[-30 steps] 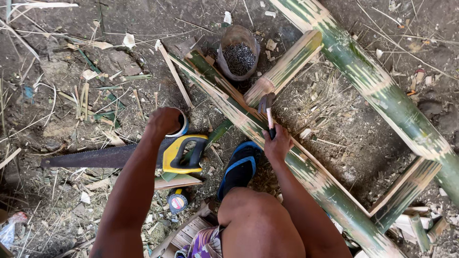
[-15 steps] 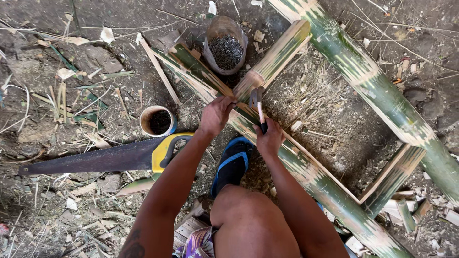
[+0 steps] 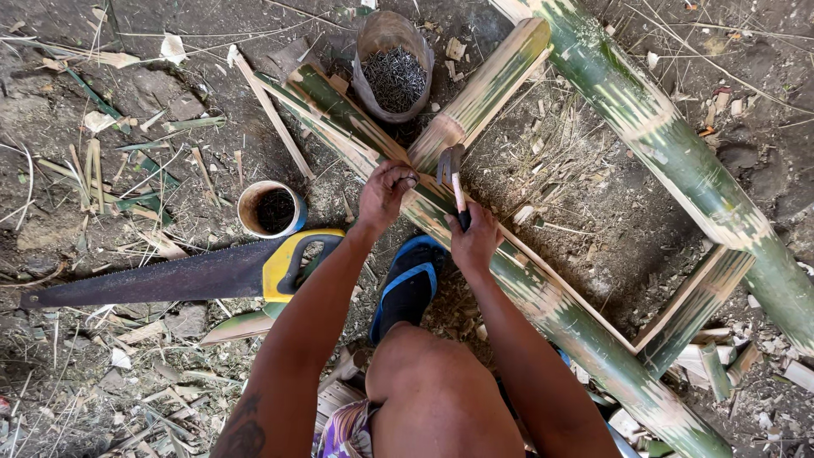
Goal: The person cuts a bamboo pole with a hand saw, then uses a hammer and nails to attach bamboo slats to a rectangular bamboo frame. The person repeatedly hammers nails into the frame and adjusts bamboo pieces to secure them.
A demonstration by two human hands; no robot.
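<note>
Bare dirt lies open right of the hammer (image 3: pixel 451 170), between the 2 long bamboo poles (image 3: pixel 543 293), though the short crosspiece (image 3: pixel 487 89) bounds it above. Left of the left hand (image 3: pixel 383 193), the small tin (image 3: pixel 271 209) and handsaw (image 3: pixel 182 276) block the ground. Straight ahead, the container of nails (image 3: pixel 393 68) stands in the way.

The left hand (image 3: pixel 383 193) has left the small tin of nails (image 3: pixel 272 209) by the handsaw (image 3: pixel 182 276) and now pinches at the bamboo pole (image 3: pixel 543 297), just beside the right hand's grip on the hammer (image 3: pixel 454 182).
</note>
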